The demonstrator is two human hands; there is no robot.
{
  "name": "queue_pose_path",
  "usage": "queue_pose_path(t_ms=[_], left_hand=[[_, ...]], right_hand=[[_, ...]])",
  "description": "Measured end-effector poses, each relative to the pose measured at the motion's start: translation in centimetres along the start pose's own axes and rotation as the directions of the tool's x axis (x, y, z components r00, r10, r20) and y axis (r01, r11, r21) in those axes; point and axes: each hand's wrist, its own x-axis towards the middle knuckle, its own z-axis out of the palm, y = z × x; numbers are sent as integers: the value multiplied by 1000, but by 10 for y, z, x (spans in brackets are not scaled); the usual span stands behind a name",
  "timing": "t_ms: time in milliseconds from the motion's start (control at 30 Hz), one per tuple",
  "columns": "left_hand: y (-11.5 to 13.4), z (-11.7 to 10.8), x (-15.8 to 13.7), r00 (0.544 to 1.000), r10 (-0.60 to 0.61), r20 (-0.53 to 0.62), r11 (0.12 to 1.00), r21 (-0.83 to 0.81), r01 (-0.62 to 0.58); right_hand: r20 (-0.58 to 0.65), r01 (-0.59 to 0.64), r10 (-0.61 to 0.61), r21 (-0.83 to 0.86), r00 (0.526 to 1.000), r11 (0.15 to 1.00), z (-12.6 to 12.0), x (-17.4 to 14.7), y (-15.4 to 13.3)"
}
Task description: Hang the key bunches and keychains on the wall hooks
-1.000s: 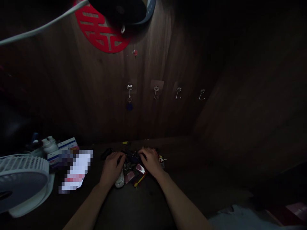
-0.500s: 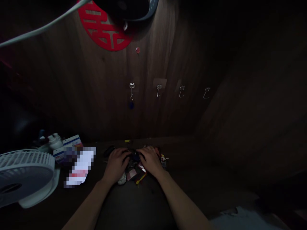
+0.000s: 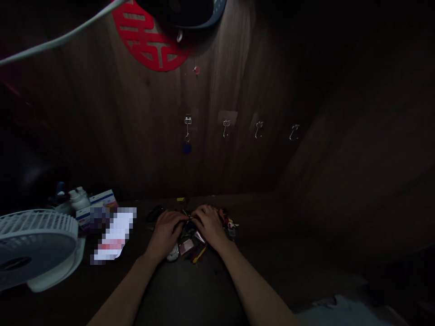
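A small pile of keys, tags and trinkets lies on the dark tabletop, in dim light. My left hand (image 3: 167,230) rests over its left side, fingers bent toward the middle. Facing it, my right hand (image 3: 210,225) has curled fingers, and the fingertips of both hands nearly meet over a small dark item that I cannot make out. Below them lie a pink square tag (image 3: 186,246), a yellow slim piece (image 3: 200,254) and a silvery-white oval object (image 3: 173,253). Colourful trinkets (image 3: 232,225) show beyond my right hand, and a black oblong object (image 3: 155,213) lies beside my left.
Metal hooks (image 3: 226,128) line the wooden wall; a blue round tag (image 3: 186,148) hangs from the leftmost. At left stand a white fan (image 3: 41,231), boxes (image 3: 103,199), white bottles (image 3: 79,199) and a blurred-out paper (image 3: 117,235). A small yellow piece (image 3: 181,199) lies near the wall.
My fingertips have drawn slightly closer together over the pile, and my right hand has shifted a little left and up. The view has moved slightly.
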Motion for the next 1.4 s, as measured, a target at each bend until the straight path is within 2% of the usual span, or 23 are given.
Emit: queue_pose_path(t_ms=[133, 333, 400, 467, 533, 567, 667, 733, 867, 1000, 1067, 1133, 1300, 1400], left_hand=[[3, 6, -1, 997, -42, -72, 998, -57, 37], [10, 14, 1, 979, -175, -106, 963, -225, 147], [12, 12, 3, 967, -229, -113, 926, -331, 181], [15, 8, 5, 952, -294, -81, 868, -441, 231], [18, 3, 6, 931, -366, 3, 766, -568, 303], [19, 1, 7, 916, -397, 60, 688, -640, 341], [22, -4, 8, 867, -448, 219, 376, -834, 405], [22, -6, 9, 851, -446, 275, 209, -893, 398], [20, -9, 9, 842, -420, 339, 67, -913, 401], [20, -12, 8, 833, -412, 369, -14, -917, 399], [21, -11, 8, 830, -410, 378, 1, -910, 415], [22, -10, 8, 833, -420, 360, 83, -899, 431], [25, -5, 7, 864, -477, 162, 490, -767, 415], [26, -5, 6, 877, -474, 76, 664, -623, 413]], right_hand=[[-88, 59, -46, 148, 995, 987, -7, 0, -5], [-193, 174, -128, 243, 973, 954, -10, 0, -18], [-253, 172, -95, 303, 963, 937, -7, 1, -19], [-305, 134, -9, 392, 952, 910, -5, 1, -18], [-314, 76, 95, 492, 945, 867, -2, 3, -16], [-303, 46, 143, 540, 942, 841, -2, 3, -15], [-214, -42, 246, 668, 946, 743, -2, 6, -12], [-143, -94, 292, 740, 946, 666, -2, 8, -12], [-72, -125, 319, 821, 945, 557, 1, 10, -10], [-67, -118, 320, 842, 945, 526, 2, 10, -8], [-85, -112, 331, 839, 940, 533, 2, 9, -8], [-105, -106, 343, 833, 934, 542, 0, 9, -9], [-117, -100, 339, 823, 933, 560, -5, 7, -14], [-111, -99, 353, 845, 929, 526, -9, 7, -17]])
